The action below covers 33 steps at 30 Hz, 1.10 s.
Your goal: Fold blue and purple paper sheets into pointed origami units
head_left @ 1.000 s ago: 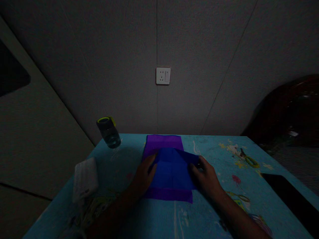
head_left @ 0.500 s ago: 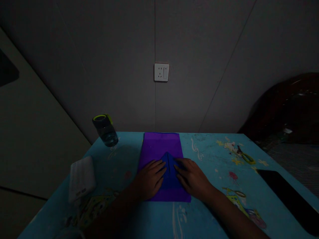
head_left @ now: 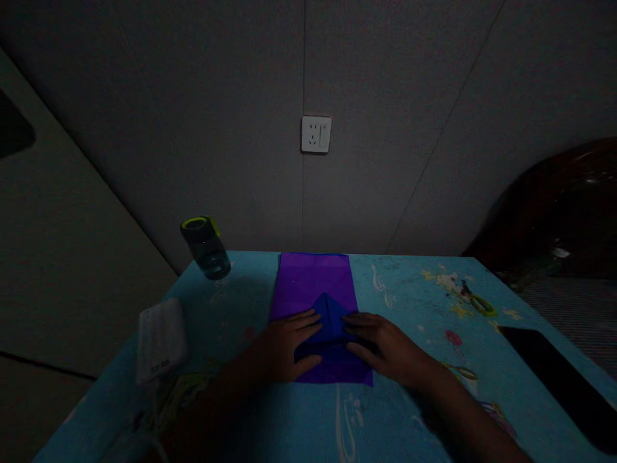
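"Since the light is dim, what shows on the desk (head_left: 405, 283)?"

"A folded blue paper (head_left: 331, 326), its peak towards the wall (head_left: 231, 128), lying on a larger purple sheet (head_left: 314, 280)."

"And how do the left hand (head_left: 292, 344) and the right hand (head_left: 383, 342) lie?"

"Both rest on the blue paper, one on each side of its middle, fingers outstretched and thumbs apart from them."

"Anything around them?"

"To the left, a dark bottle (head_left: 207, 249) with a yellow-green rim and, nearer, a white block (head_left: 161, 341); to the right, a flat black object (head_left: 554, 379)."
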{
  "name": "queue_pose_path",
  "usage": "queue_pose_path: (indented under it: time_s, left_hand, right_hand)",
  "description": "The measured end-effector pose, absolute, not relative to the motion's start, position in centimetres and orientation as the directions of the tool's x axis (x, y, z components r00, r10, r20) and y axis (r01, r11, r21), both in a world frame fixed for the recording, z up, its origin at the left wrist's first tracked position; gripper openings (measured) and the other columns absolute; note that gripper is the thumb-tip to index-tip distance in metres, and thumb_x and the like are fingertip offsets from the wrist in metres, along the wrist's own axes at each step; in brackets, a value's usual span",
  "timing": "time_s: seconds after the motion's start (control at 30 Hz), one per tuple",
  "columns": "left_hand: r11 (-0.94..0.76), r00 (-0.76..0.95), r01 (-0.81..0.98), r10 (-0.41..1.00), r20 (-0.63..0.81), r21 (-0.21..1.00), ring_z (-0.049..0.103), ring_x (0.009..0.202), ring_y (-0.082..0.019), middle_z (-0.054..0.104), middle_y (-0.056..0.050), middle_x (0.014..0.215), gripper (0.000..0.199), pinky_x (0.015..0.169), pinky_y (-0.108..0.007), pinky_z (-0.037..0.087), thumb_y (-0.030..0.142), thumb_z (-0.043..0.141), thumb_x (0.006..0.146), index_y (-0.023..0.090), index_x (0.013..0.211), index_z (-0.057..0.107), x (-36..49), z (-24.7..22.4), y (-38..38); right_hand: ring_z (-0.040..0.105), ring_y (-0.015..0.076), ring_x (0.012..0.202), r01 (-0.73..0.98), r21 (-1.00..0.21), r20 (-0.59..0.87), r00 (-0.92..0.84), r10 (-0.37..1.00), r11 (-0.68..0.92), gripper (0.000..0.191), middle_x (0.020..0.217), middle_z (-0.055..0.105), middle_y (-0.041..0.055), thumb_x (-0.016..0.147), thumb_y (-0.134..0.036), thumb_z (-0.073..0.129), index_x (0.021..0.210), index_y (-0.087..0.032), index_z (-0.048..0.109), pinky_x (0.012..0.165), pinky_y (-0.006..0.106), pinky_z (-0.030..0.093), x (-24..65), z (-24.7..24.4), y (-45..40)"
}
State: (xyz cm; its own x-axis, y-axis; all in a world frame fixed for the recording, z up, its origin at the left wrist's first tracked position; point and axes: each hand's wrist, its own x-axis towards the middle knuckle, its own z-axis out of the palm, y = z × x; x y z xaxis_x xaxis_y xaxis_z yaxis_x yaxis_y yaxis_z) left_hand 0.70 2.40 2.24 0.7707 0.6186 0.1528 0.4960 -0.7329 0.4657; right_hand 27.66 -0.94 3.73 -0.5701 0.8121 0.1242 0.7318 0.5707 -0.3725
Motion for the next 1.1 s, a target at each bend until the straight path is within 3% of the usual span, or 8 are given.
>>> queue_pose_path:
  time_s: [0.13, 0.3, 0.47, 0.6, 0.67, 0.8, 0.93, 1.1]
  left_hand:
    - [-0.674, 0.725, 0.505, 0.67, 0.159, 0.539, 0.052, 0.129, -0.024, 0.061, -0.011, 0.133, 0.036, 0.109, -0.043, 0.043, 0.031, 0.049, 0.092, 0.017, 0.121, 0.066, 0.6, 2.3, 2.7]
    - [-0.593, 0.661, 0.56, 0.741, 0.12, 0.579, 0.06, 0.12, -0.022, 0.067, -0.008, 0.125, 0.03, 0.106, -0.04, 0.045, 0.029, 0.046, 0.094, 0.02, 0.109, 0.071, 0.8, 2.3, 3.3]
    - [-0.561, 0.588, 0.716, 0.805, 0.072, 0.415, 0.065, 0.11, -0.022, 0.062, -0.007, 0.133, 0.048, 0.097, -0.039, 0.051, 0.018, 0.044, 0.093, 0.026, 0.139, 0.047, 1.1, 1.4, 3.3]
    - [-0.696, 0.656, 0.689, 0.717, 0.237, 0.202, 0.055, 0.122, -0.025, 0.059, -0.006, 0.134, 0.042, 0.104, -0.043, 0.044, 0.01, 0.048, 0.088, 0.028, 0.124, 0.061, 1.9, 0.6, 3.1]
    - [-0.7, 0.656, 0.701, 0.707, 0.263, 0.134, 0.055, 0.12, -0.028, 0.062, -0.008, 0.128, 0.037, 0.1, -0.045, 0.046, 0.008, 0.048, 0.087, 0.026, 0.114, 0.065, 2.4, 0.6, 2.8]
    - [-0.597, 0.569, 0.785, 0.801, 0.185, 0.165, 0.065, 0.09, -0.024, 0.067, -0.009, 0.102, 0.038, 0.078, -0.036, 0.052, 0.006, 0.042, 0.087, 0.023, 0.114, 0.063, 3.1, 1.3, 2.0]
    - [-0.494, 0.485, 0.858, 0.87, 0.092, 0.141, 0.065, 0.08, -0.022, 0.065, -0.009, 0.099, 0.023, 0.069, -0.031, 0.051, 0.013, 0.046, 0.09, 0.02, 0.103, 0.064, 3.0, 2.1, 1.2]
    - [-0.518, 0.51, 0.82, 0.854, 0.099, 0.242, 0.062, 0.097, -0.027, 0.061, -0.011, 0.11, 0.035, 0.079, -0.037, 0.052, 0.038, 0.06, 0.085, 0.018, 0.115, 0.058, 1.7, 2.7, 1.0]
  right_hand:
    - [0.064, 0.0224, 0.111, 0.781, -0.352, 0.147, -0.499, 0.854, 0.517, 0.032, 0.12, 0.069, 0.0095, 0.099, -0.03, 0.044, 0.114, -0.018, 0.07, 0.099, 0.038, 0.048, 26.8, 3.3, -0.7]
    - [0.071, 0.0194, 0.084, 0.866, -0.331, 0.159, -0.341, 0.926, 0.376, 0.026, 0.097, 0.075, 0.0046, 0.098, -0.032, 0.047, 0.101, -0.021, 0.071, 0.076, 0.029, 0.053, 25.9, 2.5, -0.1]
    - [0.063, 0.0241, 0.097, 0.918, -0.198, 0.283, -0.282, 0.916, 0.344, 0.02, 0.107, 0.069, 0.0097, 0.092, -0.029, 0.06, 0.109, -0.021, 0.068, 0.085, 0.036, 0.048, 25.7, 1.9, 0.2]
    - [0.06, 0.0307, 0.098, 0.962, -0.08, 0.266, -0.233, 0.935, 0.262, 0.018, 0.106, 0.065, 0.0143, 0.088, -0.03, 0.064, 0.102, -0.018, 0.068, 0.082, 0.043, 0.047, 25.4, 2.4, 0.0]
    - [0.062, 0.0281, 0.09, 0.959, -0.103, 0.179, -0.243, 0.953, 0.264, 0.014, 0.096, 0.066, 0.0131, 0.091, -0.026, 0.06, 0.097, -0.016, 0.067, 0.079, 0.041, 0.049, 25.5, 2.7, -0.3]
    - [0.064, 0.0228, 0.088, 0.892, -0.308, 0.081, -0.322, 0.943, 0.331, 0.016, 0.099, 0.065, 0.0096, 0.09, -0.026, 0.061, 0.104, -0.019, 0.064, 0.079, 0.034, 0.051, 27.1, 2.9, -1.0]
    - [0.063, 0.024, 0.097, 0.843, -0.385, 0.121, -0.358, 0.926, 0.376, 0.031, 0.108, 0.063, 0.0106, 0.088, -0.022, 0.063, 0.119, -0.021, 0.062, 0.083, 0.035, 0.052, 29.1, 2.3, -0.9]
    - [0.064, 0.0237, 0.088, 0.863, -0.196, 0.15, -0.443, 0.884, 0.466, 0.025, 0.099, 0.067, 0.0102, 0.091, -0.024, 0.059, 0.115, -0.02, 0.067, 0.078, 0.035, 0.053, 29.6, 1.7, -0.4]
